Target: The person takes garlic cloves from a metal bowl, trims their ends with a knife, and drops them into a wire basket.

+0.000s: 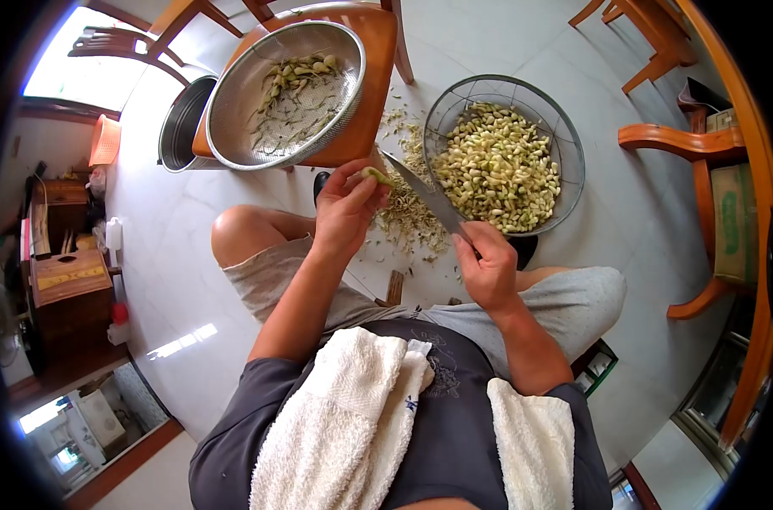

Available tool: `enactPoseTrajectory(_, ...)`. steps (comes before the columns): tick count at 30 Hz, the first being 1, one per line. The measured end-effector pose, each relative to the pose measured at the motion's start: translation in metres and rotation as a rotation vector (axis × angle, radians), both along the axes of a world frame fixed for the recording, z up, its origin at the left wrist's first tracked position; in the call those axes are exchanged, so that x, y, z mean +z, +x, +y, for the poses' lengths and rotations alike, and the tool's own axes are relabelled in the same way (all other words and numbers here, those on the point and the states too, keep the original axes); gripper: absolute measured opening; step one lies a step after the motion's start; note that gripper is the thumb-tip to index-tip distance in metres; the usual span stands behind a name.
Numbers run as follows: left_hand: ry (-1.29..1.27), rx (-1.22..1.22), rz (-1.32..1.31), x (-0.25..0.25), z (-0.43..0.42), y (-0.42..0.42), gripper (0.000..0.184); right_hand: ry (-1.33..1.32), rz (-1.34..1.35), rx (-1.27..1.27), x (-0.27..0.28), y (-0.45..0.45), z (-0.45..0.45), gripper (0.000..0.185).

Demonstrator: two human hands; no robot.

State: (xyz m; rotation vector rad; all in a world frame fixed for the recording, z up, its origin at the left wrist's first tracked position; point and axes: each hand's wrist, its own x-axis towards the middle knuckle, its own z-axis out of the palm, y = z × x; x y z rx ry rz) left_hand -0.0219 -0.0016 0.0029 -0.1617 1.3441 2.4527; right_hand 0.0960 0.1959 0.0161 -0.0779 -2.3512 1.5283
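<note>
Between the fingertips of my left hand (346, 206) is a pale green bulb (375, 176), partly covered by the fingers. My right hand (488, 265) is closed round the handle of a kitchen knife (426, 194). Its blade slants up and left, with the tip close to the bulb. Beyond the knife, a wire-mesh basket (571, 127) on the floor holds a heap of trimmed pale green and white bulbs (497, 166). A perforated metal colander (221, 140) rests on a wooden chair seat and contains a smaller pile of bulbs with stems (297, 76).
Trimmings (412, 217) lie scattered on the tiled floor between my feet. A dark metal bucket (176, 127) stands left of the chair (386, 51). Wooden furniture with a green-marked carton (733, 221) is at the right. A white towel (331, 416) hangs over my chest.
</note>
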Motion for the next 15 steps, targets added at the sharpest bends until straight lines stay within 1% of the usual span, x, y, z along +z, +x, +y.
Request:
enactPoseTrajectory(5,-0.169,0.053,0.094,-0.004,0.007,0.004,0.019,0.022,-0.004,-0.002,-0.008,0.003,-0.001,0.017)
enactPoseTrajectory(11,-0.216,0.108,0.124,-0.004,0.014,0.009,0.019,0.079,-0.034,-0.006,-0.008,0.002,-0.002,0.016)
enactPoseTrajectory(15,-0.240,0.094,0.145,-0.001,0.014,0.011,0.019,0.115,-0.058,-0.004,-0.004,0.002,-0.005,0.018)
